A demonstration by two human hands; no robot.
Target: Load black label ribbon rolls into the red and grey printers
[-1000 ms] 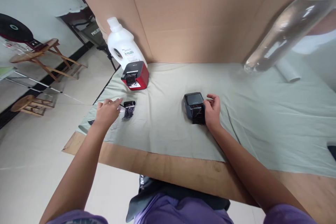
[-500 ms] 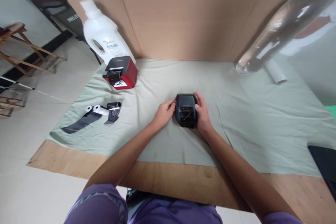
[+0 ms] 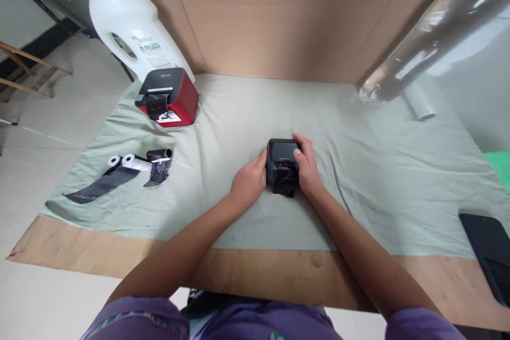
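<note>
Our left hand (image 3: pixel 248 183) grips the left side of the dark device (image 3: pixel 282 150), and our right hand (image 3: pixel 309 169) grips its right, thumb at its top edge. We have the device on the pale green cloth (image 3: pixel 235 117), a black strip (image 3: pixel 283 174) hanging down its front. Left of the device lie small rolls (image 3: pixel 136 162); behind these, a red-and-black box (image 3: pixel 187 98).

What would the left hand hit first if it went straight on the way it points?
The left side of the dark boxy device; the left hand looks to be right against it, though exact contact is unclear.
</note>
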